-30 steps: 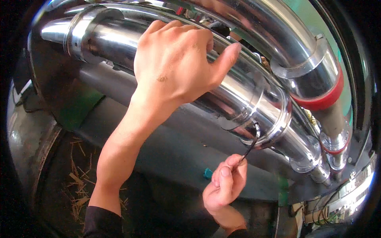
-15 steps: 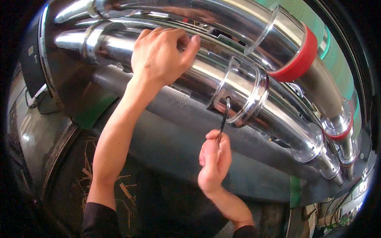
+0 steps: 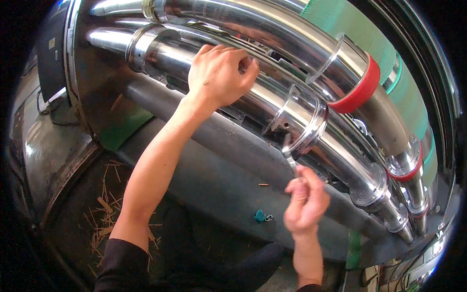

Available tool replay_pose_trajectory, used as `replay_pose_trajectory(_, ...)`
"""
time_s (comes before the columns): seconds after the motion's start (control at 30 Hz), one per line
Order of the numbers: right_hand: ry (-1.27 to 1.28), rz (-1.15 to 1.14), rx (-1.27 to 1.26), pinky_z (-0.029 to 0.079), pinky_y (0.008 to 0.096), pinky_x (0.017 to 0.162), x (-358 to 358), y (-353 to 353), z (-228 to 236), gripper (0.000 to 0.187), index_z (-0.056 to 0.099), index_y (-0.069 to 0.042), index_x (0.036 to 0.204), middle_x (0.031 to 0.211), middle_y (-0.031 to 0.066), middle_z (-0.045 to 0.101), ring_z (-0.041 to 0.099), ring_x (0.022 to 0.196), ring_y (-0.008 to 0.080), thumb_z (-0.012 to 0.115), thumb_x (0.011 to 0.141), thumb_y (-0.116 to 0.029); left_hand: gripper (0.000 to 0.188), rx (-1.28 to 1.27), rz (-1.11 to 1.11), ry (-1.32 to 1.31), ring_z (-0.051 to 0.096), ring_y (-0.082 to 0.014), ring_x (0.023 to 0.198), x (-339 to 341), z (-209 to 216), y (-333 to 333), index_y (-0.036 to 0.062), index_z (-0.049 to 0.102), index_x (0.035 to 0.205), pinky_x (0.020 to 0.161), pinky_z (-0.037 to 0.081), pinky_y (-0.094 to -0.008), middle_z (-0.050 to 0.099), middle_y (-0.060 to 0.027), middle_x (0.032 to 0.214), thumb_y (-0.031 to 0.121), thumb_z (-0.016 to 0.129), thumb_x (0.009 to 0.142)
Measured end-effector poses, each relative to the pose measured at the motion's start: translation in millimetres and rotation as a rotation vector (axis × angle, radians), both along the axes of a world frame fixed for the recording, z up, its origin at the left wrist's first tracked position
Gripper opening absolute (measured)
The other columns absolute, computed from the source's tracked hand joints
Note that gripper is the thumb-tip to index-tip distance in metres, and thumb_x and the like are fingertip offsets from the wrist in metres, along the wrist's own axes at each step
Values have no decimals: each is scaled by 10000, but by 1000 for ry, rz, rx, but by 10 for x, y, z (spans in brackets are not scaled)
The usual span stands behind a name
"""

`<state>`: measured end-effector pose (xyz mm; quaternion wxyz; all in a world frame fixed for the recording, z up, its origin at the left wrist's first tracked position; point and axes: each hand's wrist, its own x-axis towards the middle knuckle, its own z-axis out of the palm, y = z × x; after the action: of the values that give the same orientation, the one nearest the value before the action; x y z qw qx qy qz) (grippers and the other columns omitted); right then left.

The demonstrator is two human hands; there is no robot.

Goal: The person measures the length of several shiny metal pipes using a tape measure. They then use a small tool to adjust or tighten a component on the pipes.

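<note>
My left hand (image 3: pixel 221 75) rests over the long polished metal shaft (image 3: pixel 170 57), its fingers curled over the far side with their tips hidden. To its right, a shiny metal collar (image 3: pixel 304 111) with a small dark hole in its side sits round the same shaft. Below that collar, my right hand (image 3: pixel 306 199) is closed on a slim metal hand tool (image 3: pixel 291 158). The tool's bright end points up toward the collar's lower edge, apart from the hole; blur hides its exact shape.
Behind lies a second polished shaft (image 3: pixel 253 27) with a red ring (image 3: pixel 360 87), before a green roll (image 3: pixel 355 29). A dark metal panel (image 3: pixel 219 180) slopes below, with a small teal object (image 3: pixel 260 215) low on it. Wood splinters (image 3: pixel 104 214) litter the lower left.
My right hand has drawn the tool out of the collar's hole and moved down and right. My left hand stays on the shaft. The view has shifted, bringing the teal object into sight.
</note>
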<state>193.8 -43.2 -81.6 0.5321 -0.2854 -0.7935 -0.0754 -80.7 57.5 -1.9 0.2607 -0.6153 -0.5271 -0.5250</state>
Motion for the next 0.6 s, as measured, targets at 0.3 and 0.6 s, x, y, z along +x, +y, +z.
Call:
replay_pose_trajectory(0.3, -363, -223, 217, 497, 371, 599, 94, 114, 788, 152, 751, -58, 1074, 791, 111, 666, 654, 665, 302, 691, 934, -68, 332, 88, -18, -18, 683, -303, 831, -73, -31, 42, 94, 733, 813, 843, 493, -417, 722, -81, 790, 376, 598, 924)
replay_pose_trajectory(0.6, -593, -336, 486, 475, 353, 593, 109, 181, 980, 289, 791, -84, 1076, 824, 51, 669, 627, 686, 231, 762, 792, -40, 331, 86, -52, -21, 679, -302, 808, -105, -47, 56, 95, 728, 791, 833, 496, -414, 713, -77, 758, 375, 604, 916)
